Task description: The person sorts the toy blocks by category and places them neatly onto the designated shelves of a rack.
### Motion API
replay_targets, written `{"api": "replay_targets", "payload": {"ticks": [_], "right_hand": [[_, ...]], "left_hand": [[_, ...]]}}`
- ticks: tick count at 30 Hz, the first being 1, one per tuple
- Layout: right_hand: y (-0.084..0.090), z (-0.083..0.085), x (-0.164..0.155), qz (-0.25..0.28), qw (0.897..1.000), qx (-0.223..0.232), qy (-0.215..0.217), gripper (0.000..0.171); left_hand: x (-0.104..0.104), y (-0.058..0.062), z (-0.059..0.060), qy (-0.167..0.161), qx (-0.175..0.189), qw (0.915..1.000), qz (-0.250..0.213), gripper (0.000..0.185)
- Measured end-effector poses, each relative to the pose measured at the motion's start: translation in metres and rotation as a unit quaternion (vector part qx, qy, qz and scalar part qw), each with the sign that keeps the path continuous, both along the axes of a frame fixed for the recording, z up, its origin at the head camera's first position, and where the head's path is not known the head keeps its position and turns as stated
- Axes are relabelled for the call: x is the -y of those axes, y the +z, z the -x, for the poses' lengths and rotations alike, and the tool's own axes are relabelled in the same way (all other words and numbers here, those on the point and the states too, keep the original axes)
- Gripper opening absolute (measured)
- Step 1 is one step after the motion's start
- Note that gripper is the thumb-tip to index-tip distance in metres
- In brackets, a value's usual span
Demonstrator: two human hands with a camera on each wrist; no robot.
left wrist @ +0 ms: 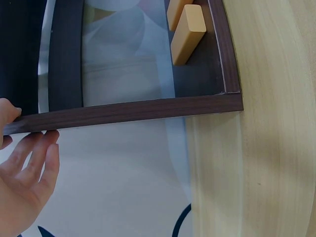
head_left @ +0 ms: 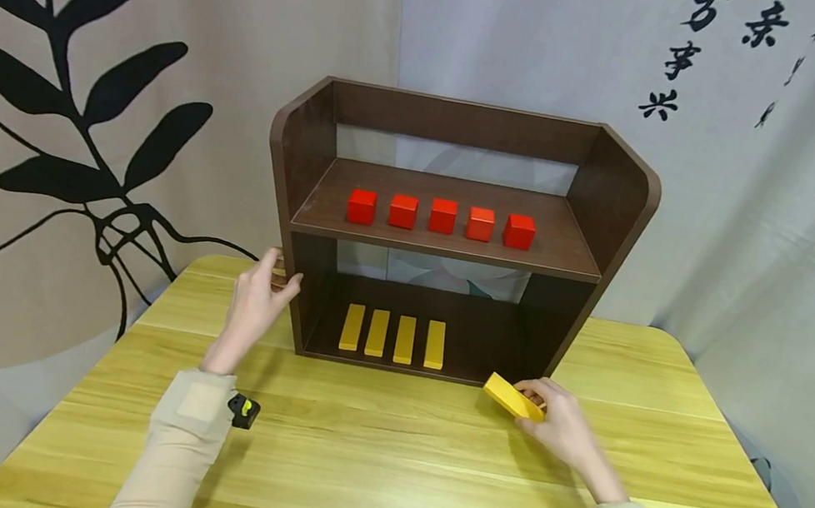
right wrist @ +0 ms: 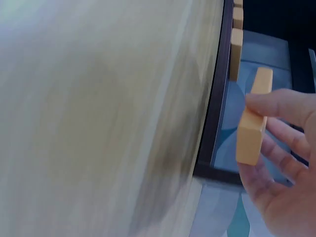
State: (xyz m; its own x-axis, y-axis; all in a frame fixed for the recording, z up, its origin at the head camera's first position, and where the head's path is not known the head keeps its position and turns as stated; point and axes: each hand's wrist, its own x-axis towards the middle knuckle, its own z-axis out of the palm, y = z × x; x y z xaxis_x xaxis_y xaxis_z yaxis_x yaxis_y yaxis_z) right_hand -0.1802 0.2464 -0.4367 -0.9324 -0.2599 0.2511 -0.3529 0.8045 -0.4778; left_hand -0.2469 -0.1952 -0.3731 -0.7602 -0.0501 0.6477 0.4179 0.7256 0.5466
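My right hand [head_left: 558,418] pinches a yellow rectangular block [head_left: 512,397] between thumb and fingers, just in front of the lower right corner of a dark brown two-tier shelf [head_left: 446,250]. In the right wrist view the block [right wrist: 254,121] is tilted, thumb on one side and fingers on the other. At the shelf's left side panel [left wrist: 123,111], my left hand [head_left: 256,304] grips the edge, thumb and fingertips on opposite faces. Several yellow blocks [head_left: 404,340] stand upright in a row on the lower tier, left of its middle.
Several red cubes [head_left: 443,217] sit in a row on the upper tier. The shelf stands on a light wooden table [head_left: 385,453]. Behind it hangs a pale cloth [head_left: 522,41] with black writing and a leafy plant design [head_left: 68,81] at left.
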Motion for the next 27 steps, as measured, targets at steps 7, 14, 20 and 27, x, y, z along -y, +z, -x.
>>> {"api": "replay_targets", "payload": {"ticks": [7, 14, 20, 27], "right_hand": [[-0.004, 0.011, 0.021, 0.037, 0.999, -0.001, -0.027, 0.04], [-0.006, 0.024, 0.038, 0.084, 0.995, 0.015, -0.051, 0.036], [-0.009, 0.034, 0.05, 0.105, 0.991, 0.028, -0.083, 0.035], [-0.01, 0.042, 0.062, 0.113, 0.986, 0.044, -0.117, 0.034]], "left_hand": [[0.0, 0.001, 0.0, 0.0, 0.005, 1.0, -0.002, 0.026], [0.0, 0.001, 0.0, 0.002, 0.003, 1.0, -0.001, 0.026], [0.0, 0.001, 0.0, 0.002, 0.004, 1.0, -0.001, 0.026], [0.001, -0.001, 0.001, -0.003, -0.005, 1.0, -0.003, 0.026]]}}
